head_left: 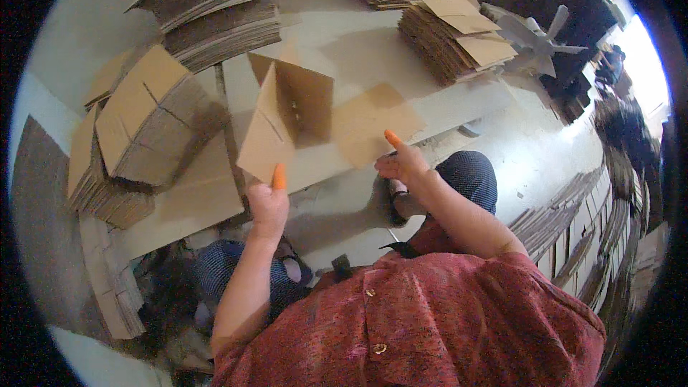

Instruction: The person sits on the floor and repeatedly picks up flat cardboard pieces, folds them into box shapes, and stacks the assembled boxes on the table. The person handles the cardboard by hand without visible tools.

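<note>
My left hand point(268, 209), an orange cover on its thumb, grips the near lower edge of a brown cardboard piece point(266, 129). That piece stands folded partly open, its upright panels making a V above the table. My right hand point(405, 165) is held out at the table's near edge, its thumb in an orange cover too. Its fingers are stretched out and I see nothing in them. Just beyond it is a flat tan cardboard panel point(376, 123); whether this joins the folded piece I cannot tell.
A pale table point(358, 50) carries stacks of flat cardboard point(455, 39), with taller stacks point(222, 14) at the far left. Bundled cardboard point(147, 118) leans at the left. A fan point(541, 43) stands at the far right. More cardboard stacks point(566, 215) lie on the floor at right.
</note>
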Demonstrator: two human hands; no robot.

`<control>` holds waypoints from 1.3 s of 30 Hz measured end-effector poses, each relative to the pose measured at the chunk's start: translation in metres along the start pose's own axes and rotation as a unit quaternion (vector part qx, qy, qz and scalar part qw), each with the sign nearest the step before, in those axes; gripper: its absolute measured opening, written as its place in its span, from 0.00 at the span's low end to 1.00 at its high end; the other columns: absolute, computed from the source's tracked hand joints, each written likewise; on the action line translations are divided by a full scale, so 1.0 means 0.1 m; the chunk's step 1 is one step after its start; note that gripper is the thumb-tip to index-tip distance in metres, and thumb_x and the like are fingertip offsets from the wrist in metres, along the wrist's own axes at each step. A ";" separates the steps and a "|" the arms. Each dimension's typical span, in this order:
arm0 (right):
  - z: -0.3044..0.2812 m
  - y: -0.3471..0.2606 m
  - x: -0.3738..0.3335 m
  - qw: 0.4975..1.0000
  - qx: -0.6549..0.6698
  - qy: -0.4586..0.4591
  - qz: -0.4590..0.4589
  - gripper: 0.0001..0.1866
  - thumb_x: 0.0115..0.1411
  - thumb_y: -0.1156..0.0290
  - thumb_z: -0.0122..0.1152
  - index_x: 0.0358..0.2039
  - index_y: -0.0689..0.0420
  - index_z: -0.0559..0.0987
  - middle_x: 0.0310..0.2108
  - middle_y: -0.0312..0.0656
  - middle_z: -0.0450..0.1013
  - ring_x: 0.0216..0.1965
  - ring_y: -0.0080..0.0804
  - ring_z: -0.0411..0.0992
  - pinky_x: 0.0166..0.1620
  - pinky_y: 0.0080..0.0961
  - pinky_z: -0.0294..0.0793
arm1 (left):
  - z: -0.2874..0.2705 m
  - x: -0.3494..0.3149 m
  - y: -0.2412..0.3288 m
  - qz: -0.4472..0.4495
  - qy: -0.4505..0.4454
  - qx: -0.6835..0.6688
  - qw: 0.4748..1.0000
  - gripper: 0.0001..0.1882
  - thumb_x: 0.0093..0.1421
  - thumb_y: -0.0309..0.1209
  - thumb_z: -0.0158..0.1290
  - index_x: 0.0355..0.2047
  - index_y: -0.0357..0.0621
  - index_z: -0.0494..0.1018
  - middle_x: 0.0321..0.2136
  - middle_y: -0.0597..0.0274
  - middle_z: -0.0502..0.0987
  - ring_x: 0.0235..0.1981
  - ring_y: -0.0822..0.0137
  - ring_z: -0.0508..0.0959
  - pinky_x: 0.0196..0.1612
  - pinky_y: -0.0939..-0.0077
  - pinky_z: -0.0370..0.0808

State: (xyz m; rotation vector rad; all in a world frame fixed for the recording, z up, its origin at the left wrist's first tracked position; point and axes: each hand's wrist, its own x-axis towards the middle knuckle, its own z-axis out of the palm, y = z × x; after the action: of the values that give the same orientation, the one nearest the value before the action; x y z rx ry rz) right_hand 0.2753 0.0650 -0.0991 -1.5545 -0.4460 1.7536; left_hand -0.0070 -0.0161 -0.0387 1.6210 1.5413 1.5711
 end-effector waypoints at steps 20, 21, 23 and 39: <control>0.73 -0.69 -1.70 0.673 -0.174 -0.013 -0.719 0.07 0.54 0.77 0.58 0.34 0.57 0.79 0.31 0.35 0.75 0.28 0.30 0.68 0.31 0.26 0.66 | 0.05 -0.01 0.03 0.053 -0.037 0.051 0.997 0.10 0.57 0.26 0.49 0.39 0.37 0.72 0.33 0.42 0.75 0.35 0.45 0.75 0.35 0.63 0.72; 0.76 -0.70 -1.65 0.654 -0.273 0.030 -0.705 0.06 0.55 0.77 0.57 0.34 0.58 0.78 0.29 0.35 0.74 0.27 0.27 0.68 0.31 0.24 0.66 | 0.06 -0.01 0.03 0.066 -0.033 0.054 0.996 0.10 0.58 0.26 0.49 0.39 0.37 0.72 0.33 0.42 0.75 0.35 0.44 0.75 0.35 0.63 0.72; 0.91 -0.80 -1.64 0.667 -0.322 -0.011 -0.672 0.04 0.55 0.77 0.57 0.32 0.60 0.78 0.25 0.36 0.74 0.25 0.24 0.68 0.29 0.22 0.67 | 0.06 -0.02 0.04 0.072 -0.041 0.069 0.994 0.11 0.58 0.27 0.49 0.40 0.37 0.72 0.33 0.42 0.75 0.35 0.44 0.75 0.35 0.63 0.72; 0.99 -0.76 -1.53 0.722 -0.366 -0.112 -0.576 0.05 0.57 0.77 0.54 0.32 0.62 0.78 0.23 0.45 0.74 0.22 0.27 0.69 0.26 0.23 0.67 | 0.12 -0.06 -0.08 0.071 -0.059 0.109 0.990 0.12 0.55 0.26 0.51 0.41 0.41 0.71 0.33 0.43 0.75 0.34 0.42 0.75 0.35 0.56 0.72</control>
State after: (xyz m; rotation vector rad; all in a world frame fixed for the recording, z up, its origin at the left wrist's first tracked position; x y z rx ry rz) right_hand 0.2025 0.0272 0.0800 -0.9918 -1.9218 0.7142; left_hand 0.0012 -0.0139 -0.0515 1.9444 1.6113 1.3867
